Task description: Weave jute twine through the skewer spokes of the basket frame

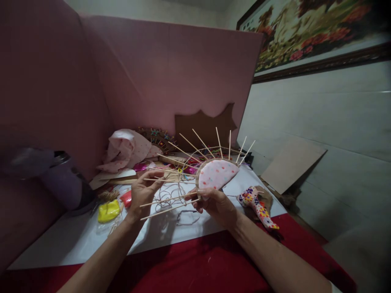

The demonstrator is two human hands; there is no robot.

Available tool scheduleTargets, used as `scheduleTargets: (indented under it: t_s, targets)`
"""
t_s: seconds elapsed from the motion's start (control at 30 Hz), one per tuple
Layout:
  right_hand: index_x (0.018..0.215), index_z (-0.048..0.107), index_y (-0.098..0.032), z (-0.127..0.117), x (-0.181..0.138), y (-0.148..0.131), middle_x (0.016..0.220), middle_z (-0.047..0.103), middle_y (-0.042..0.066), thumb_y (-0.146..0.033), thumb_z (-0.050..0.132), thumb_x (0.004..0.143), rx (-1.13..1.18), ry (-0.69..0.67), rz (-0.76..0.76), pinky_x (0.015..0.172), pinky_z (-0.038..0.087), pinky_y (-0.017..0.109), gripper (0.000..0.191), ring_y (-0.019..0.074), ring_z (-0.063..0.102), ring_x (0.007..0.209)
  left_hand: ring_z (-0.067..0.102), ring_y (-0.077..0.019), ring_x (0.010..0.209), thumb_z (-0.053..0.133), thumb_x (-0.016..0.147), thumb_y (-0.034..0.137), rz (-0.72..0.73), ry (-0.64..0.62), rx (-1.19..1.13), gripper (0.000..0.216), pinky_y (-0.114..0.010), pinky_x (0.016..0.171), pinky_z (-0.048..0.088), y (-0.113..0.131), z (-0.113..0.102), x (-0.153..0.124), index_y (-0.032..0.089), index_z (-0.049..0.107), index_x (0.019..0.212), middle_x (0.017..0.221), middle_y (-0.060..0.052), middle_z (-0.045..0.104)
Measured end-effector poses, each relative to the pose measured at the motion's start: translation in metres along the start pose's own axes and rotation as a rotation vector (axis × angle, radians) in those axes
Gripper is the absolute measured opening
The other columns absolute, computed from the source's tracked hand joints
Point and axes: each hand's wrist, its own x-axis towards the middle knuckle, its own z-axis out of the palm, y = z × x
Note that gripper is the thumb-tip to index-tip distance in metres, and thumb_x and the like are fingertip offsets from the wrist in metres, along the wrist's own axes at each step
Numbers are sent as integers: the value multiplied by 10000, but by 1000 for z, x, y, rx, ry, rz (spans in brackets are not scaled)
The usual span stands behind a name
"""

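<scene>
Over the white-covered worktop [76, 240], the right hand [218, 205] grips the half-round, pink printed-fabric panel [218, 173], best held steady while the left hand [143, 191], pinching or just touching, I can't tell, lightly minds the thin, pale wooden sticks [219, 142].

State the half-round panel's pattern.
Half-round panel: pale pink with small reddish spots, clearest in head view.

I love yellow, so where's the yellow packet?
In the head view, the yellow packet lies at left, beside the red packet and left of the left hand.
</scene>
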Motion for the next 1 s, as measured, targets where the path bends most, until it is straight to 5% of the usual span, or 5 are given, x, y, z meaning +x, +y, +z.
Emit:
scheduleTargets:
  t_s: [0.17, 0.33, 0.47, 0.67, 1.0]
  targets:
    - [811, 722, -104, -2, -1, 0, 859, 697, 104, -266, 503, 715, -31, -44, 42, 514, 361, 213, 288, 109, 537, 614, 403, -53, 447, 703, 662, 195, -178, -186, -250, 250, -183, 415, 287, 16, 6, -8, 171, 661, 907, 546, 48, 510]
    - [798, 723, -110, -2, -2, 0, 877, 696, 101, -252, 481, 731, -35, -87, 44, 531, 356, 213, 289, 94, 537, 601, 540, -113, 578, 678, 688, 194, -172, -342, -221, 200, -221, 474, 369, 22, 11, -14, 155, 677, 885, 704, -22, 606]
    - [736, 712, -109, -1, -2, 1, 877, 698, 111, -250, 490, 713, -29, -93, 46, 519, 357, 216, 265, 98, 540, 593, 496, -103, 564, 637, 744, 210, -78, -353, -84, 92, -244, 549, 384, 10, 9, -13, 141, 671, 694, 602, -7, 565]
    - [807, 707, -83, 2, -3, 1, 897, 688, 128, -278, 511, 698, -18, -114, 93, 500, 389, 210, 296, 110, 547, 622, 411, -82, 498, 636, 743, 251, -76, -336, -118, 119, -227, 471, 306, 1, 7, -11, 167, 686, 811, 555, 28, 505]
    - [790, 716, -95, -1, -2, 0, 869, 687, 119, -293, 520, 705, -16, -125, 77, 498, 404, 198, 292, 117, 559, 642, 408, -88, 499, 660, 700, 251, -141, -410, -77, 110, -238, 483, 307, 4, 5, -9, 149, 655, 659, 568, 3, 536]
